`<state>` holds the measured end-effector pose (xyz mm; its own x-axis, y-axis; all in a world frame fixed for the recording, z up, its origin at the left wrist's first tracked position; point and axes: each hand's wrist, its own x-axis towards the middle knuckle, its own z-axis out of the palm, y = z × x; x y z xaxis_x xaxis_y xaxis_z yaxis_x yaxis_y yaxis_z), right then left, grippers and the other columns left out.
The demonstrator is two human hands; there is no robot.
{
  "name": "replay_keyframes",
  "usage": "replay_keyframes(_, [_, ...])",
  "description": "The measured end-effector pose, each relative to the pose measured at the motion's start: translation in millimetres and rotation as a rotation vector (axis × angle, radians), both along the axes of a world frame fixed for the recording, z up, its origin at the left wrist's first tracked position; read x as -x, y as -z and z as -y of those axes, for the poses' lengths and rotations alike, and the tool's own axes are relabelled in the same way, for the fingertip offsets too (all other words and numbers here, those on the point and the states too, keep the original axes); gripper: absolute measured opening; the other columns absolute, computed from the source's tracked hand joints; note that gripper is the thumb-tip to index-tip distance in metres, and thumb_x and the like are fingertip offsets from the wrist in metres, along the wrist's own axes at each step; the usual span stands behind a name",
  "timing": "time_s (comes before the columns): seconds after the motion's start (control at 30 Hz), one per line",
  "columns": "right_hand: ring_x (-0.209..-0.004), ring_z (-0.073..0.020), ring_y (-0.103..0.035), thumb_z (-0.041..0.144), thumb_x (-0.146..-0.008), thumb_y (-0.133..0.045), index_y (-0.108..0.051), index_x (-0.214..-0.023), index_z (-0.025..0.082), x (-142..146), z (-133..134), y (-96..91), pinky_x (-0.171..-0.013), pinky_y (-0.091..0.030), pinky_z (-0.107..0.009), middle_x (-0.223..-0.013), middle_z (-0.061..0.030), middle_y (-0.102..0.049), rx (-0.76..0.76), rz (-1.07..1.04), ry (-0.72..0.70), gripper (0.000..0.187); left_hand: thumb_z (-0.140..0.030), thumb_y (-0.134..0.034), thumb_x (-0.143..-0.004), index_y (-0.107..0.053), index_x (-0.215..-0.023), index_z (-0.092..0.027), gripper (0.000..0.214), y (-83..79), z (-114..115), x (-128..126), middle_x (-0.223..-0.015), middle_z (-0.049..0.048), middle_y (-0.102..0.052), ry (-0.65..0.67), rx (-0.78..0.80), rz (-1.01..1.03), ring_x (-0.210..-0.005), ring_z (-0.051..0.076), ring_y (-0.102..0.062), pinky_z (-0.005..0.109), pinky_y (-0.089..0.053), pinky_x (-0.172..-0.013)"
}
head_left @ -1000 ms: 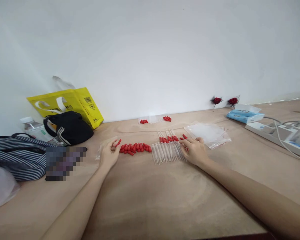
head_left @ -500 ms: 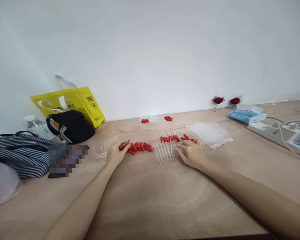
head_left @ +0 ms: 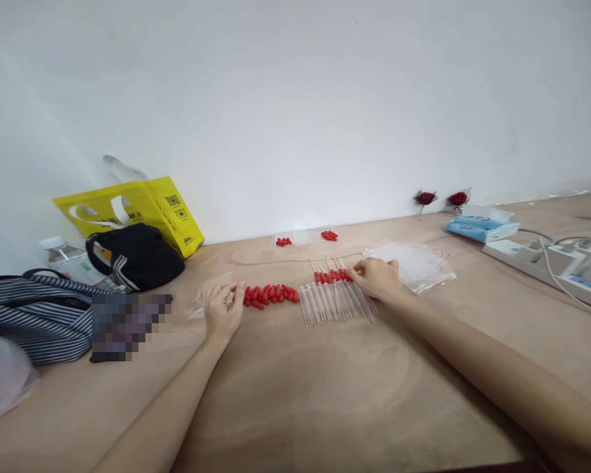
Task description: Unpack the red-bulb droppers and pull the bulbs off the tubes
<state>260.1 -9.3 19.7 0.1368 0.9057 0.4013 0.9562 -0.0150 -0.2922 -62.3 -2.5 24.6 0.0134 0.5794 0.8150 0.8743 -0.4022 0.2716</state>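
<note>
A pile of small red rubber bulbs (head_left: 270, 294) lies on the wooden table, with my left hand (head_left: 224, 312) at its left end. That hand's thumb and fingers are apart, and I see nothing held in it. To the right of the pile, clear thin dropper tubes (head_left: 332, 303) lie side by side in a row. Just beyond them is a second row of droppers fitted with red bulbs (head_left: 331, 276). My right hand (head_left: 379, 279) reaches over the right end of this row, finger and thumb pinched at a red bulb there. Its palm hides some of the red bulbs beneath.
Clear plastic bags (head_left: 416, 266) lie right of my right hand; another bag (head_left: 203, 299) is by my left. Farther back are small bags of red bulbs (head_left: 284, 242). A power strip (head_left: 536, 263) and tissue pack (head_left: 482, 226) stand right, a yellow bag (head_left: 172, 217) and striped bag (head_left: 39, 315) left.
My right hand has moved up and away from the near tubes to the far row of bulbed droppers. My left hand has drawn slightly left from the pile, its fingers off the bulbs.
</note>
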Motion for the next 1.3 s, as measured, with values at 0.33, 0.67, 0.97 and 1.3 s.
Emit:
replay_keyframes(0.33, [-0.081, -0.0243, -0.054, 0.032, -0.079, -0.04, -0.065, -0.071, 0.014, 24, -16, -4.7, -0.076, -0.022, -0.04, -0.081, -0.0132, -0.065, 0.174, 0.138, 0.105, 0.032, -0.031, -0.049, -0.078, -0.065, -0.071, -0.017, 0.022, 2.8, 0, -1, -0.066, 0.0038, -0.059, 0.02, -0.037, -0.081, -0.069, 0.018, -0.052, 0.031, -0.04, -0.069])
replay_keyframes(0.67, [-0.081, -0.0166, -0.049, 0.026, -0.084, -0.042, -0.056, -0.08, 0.018, 19, 51, 1.4, -0.08, -0.022, -0.034, -0.08, -0.0033, -0.062, -0.306, 0.098, -0.521, 0.017, -0.025, -0.053, -0.078, -0.057, -0.103, -0.019, 0.026, 5.5, 42, -57, -0.098, 0.0067, -0.058, 0.454, 0.029, -0.29, -0.094, 0.019, -0.051, 0.036, -0.038, -0.086])
replay_keyframes(0.97, [-0.072, -0.0143, -0.047, 0.022, -0.082, -0.046, -0.053, -0.072, 0.017, 33, 64, 20.1, -0.081, -0.021, -0.035, -0.067, -0.0003, -0.06, -0.36, 0.056, -0.544, 0.013, -0.027, -0.056, -0.073, -0.052, -0.091, -0.016, 0.022, 7.1, 50, -65, -0.089, 0.0065, -0.059, 0.377, 0.176, -0.091, -0.085, 0.02, -0.053, 0.034, -0.04, -0.077])
replay_keyframes(1.3, [-0.072, -0.0132, -0.046, 0.019, -0.081, -0.046, -0.058, -0.083, 0.019, 43, 69, 23.1, -0.083, -0.021, -0.037, -0.071, 0.0004, -0.061, -0.444, 0.114, -0.671, 0.012, -0.024, -0.05, -0.083, -0.062, -0.079, -0.022, 0.013, 14.1, 54, -79, -0.061, -0.0036, -0.062, 0.553, 0.036, -0.44, -0.061, 0.012, -0.049, 0.036, -0.03, -0.079])
